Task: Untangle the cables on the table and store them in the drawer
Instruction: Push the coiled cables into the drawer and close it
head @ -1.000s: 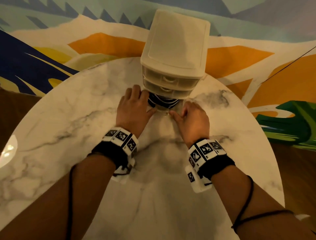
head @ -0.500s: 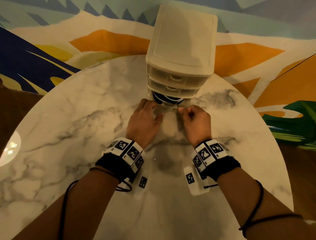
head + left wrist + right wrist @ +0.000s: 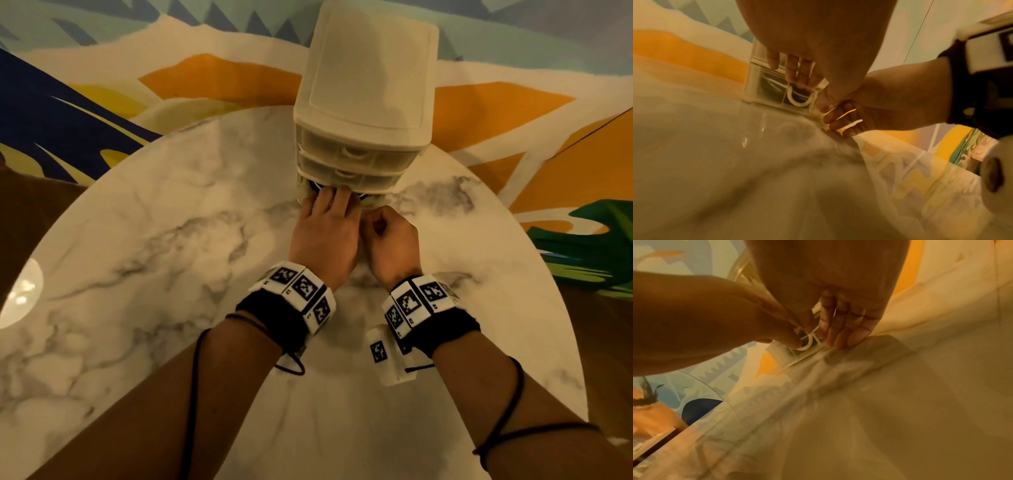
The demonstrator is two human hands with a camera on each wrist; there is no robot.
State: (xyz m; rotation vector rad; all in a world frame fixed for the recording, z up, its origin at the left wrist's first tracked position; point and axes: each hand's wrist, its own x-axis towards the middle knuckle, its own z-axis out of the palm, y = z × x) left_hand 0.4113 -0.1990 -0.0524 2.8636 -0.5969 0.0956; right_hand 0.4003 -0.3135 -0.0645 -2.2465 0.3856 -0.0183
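Note:
The cream three-drawer unit (image 3: 366,78) stands at the far side of the marble table (image 3: 154,257). Its bottom drawer (image 3: 772,91) is pushed almost fully in. Dark coiled cables (image 3: 766,82) show through the drawer's clear front, behind the white U-shaped handle (image 3: 797,101). My left hand (image 3: 325,233) lies flat, its straight fingers (image 3: 791,68) touching the upper part of that front. My right hand (image 3: 394,240) is beside it. Its fingers (image 3: 840,324) are bent down, with their tips against the right end of the drawer front. Neither hand holds a cable.
The two upper drawers (image 3: 356,154) are closed. The round table's edge (image 3: 548,274) curves close on the right, with a colourful patterned floor (image 3: 513,113) beyond. Bare marble lies left of and in front of my hands.
The bottom drawer has slid from partly open to almost closed. Both hands have moved forward with it towards the unit, and the cables are now mostly hidden in the head view.

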